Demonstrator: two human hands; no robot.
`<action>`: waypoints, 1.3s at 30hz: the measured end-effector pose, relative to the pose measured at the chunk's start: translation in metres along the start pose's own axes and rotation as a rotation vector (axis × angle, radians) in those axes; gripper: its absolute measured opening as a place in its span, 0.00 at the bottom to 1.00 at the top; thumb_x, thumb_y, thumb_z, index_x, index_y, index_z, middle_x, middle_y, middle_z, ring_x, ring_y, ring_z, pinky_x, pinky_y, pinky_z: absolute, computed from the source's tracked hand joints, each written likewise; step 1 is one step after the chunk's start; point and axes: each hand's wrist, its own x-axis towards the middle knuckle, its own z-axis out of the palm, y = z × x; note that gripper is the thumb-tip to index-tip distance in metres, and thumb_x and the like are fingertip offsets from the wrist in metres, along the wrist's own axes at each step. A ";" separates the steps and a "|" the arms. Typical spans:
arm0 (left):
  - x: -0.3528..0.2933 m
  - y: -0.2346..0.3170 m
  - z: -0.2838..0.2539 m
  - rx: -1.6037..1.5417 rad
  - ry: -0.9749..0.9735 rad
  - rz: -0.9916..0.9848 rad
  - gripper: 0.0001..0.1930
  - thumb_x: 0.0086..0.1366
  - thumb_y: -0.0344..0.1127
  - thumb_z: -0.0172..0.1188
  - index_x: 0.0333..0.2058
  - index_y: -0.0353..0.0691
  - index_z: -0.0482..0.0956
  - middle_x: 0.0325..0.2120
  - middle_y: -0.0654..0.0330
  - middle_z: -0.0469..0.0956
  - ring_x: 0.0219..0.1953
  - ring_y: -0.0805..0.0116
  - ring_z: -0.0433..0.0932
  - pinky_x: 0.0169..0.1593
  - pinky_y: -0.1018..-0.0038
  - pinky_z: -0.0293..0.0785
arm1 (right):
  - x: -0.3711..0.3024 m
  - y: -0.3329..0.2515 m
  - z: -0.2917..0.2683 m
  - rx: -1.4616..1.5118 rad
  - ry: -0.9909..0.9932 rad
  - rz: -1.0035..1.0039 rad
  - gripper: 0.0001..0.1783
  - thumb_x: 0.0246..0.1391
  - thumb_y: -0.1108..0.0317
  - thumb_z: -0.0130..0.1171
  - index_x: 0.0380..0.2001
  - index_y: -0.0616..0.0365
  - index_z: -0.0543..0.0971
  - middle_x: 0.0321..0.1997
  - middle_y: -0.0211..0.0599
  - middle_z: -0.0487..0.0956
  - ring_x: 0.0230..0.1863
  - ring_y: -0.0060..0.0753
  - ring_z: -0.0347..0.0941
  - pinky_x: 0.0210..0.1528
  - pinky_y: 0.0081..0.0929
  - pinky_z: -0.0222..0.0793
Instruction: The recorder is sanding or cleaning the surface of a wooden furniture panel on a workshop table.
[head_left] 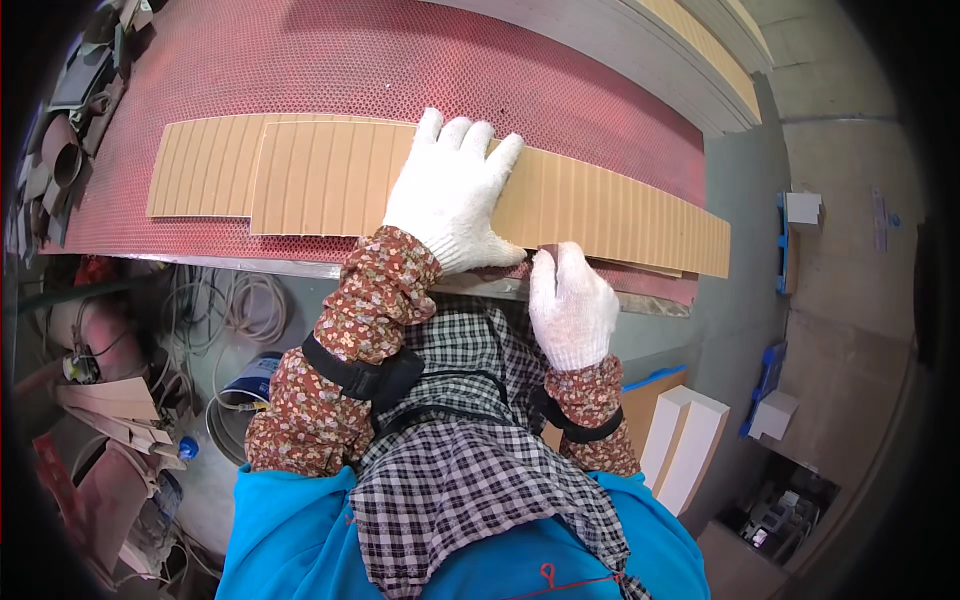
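Note:
Two long tan boards with crosswise grooves lie overlapping on the table; the upper board [610, 205] reaches further right, and the lower board [205, 165] sticks out at the left. My left hand [452, 192], in a white knit glove, presses flat on the upper board with its fingers spread. At the near edge of the boards, my gloved right hand [572, 300] is closed in a pinch. A small dark brown piece [548, 248] shows at its fingertips, against the board's edge; its kind is unclear.
Red mesh matting [330, 60] covers the table. Stacked long panels [690, 60] stand at the far right. Scraps [75, 150] crowd the left end. Below lie coiled hoses [255, 305] and a metal bucket [240, 395]; white-faced blocks [685, 445] stand at the lower right.

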 end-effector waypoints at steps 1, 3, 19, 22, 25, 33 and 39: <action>0.000 0.000 0.000 0.001 0.008 0.004 0.54 0.40 0.63 0.77 0.63 0.35 0.74 0.54 0.47 0.76 0.62 0.48 0.72 0.73 0.47 0.56 | 0.001 0.000 -0.002 -0.001 -0.018 -0.003 0.09 0.68 0.61 0.59 0.36 0.55 0.79 0.29 0.46 0.85 0.29 0.51 0.85 0.31 0.44 0.80; 0.000 0.000 -0.001 0.000 0.015 0.007 0.54 0.41 0.63 0.77 0.63 0.35 0.74 0.54 0.47 0.75 0.62 0.48 0.72 0.73 0.46 0.56 | 0.005 -0.002 -0.006 -0.002 -0.037 -0.005 0.09 0.68 0.61 0.59 0.37 0.55 0.80 0.29 0.46 0.85 0.29 0.52 0.85 0.31 0.45 0.80; -0.001 -0.002 0.004 0.027 0.066 0.025 0.53 0.41 0.64 0.78 0.62 0.34 0.75 0.51 0.47 0.77 0.61 0.49 0.73 0.73 0.45 0.54 | 0.108 0.000 0.017 -0.152 -0.072 0.004 0.17 0.70 0.55 0.51 0.39 0.57 0.81 0.30 0.51 0.86 0.34 0.59 0.86 0.40 0.54 0.81; 0.000 -0.001 0.004 0.026 0.032 0.016 0.55 0.41 0.64 0.77 0.63 0.35 0.73 0.54 0.47 0.76 0.63 0.48 0.72 0.74 0.45 0.53 | 0.127 0.002 0.018 -0.204 -0.115 0.029 0.19 0.71 0.53 0.49 0.41 0.58 0.81 0.33 0.54 0.87 0.37 0.59 0.86 0.45 0.56 0.81; -0.001 -0.001 0.003 0.030 0.017 0.005 0.55 0.41 0.64 0.77 0.64 0.35 0.72 0.55 0.47 0.76 0.63 0.48 0.71 0.75 0.45 0.52 | 0.123 -0.001 0.019 -0.224 -0.104 0.028 0.19 0.71 0.53 0.48 0.43 0.56 0.80 0.33 0.53 0.86 0.38 0.57 0.86 0.45 0.54 0.81; -0.002 -0.002 0.004 0.000 0.054 0.010 0.53 0.41 0.65 0.77 0.62 0.34 0.75 0.50 0.48 0.77 0.59 0.50 0.73 0.73 0.46 0.53 | 0.037 -0.003 0.006 -0.095 -0.055 0.007 0.14 0.70 0.57 0.53 0.40 0.54 0.82 0.27 0.49 0.85 0.30 0.54 0.85 0.36 0.49 0.80; 0.000 -0.003 0.006 0.002 0.094 0.032 0.53 0.40 0.63 0.77 0.61 0.34 0.75 0.48 0.48 0.77 0.58 0.50 0.74 0.72 0.46 0.55 | 0.060 0.001 0.010 -0.080 -0.024 -0.009 0.14 0.70 0.57 0.54 0.39 0.56 0.81 0.29 0.51 0.86 0.31 0.56 0.85 0.37 0.50 0.80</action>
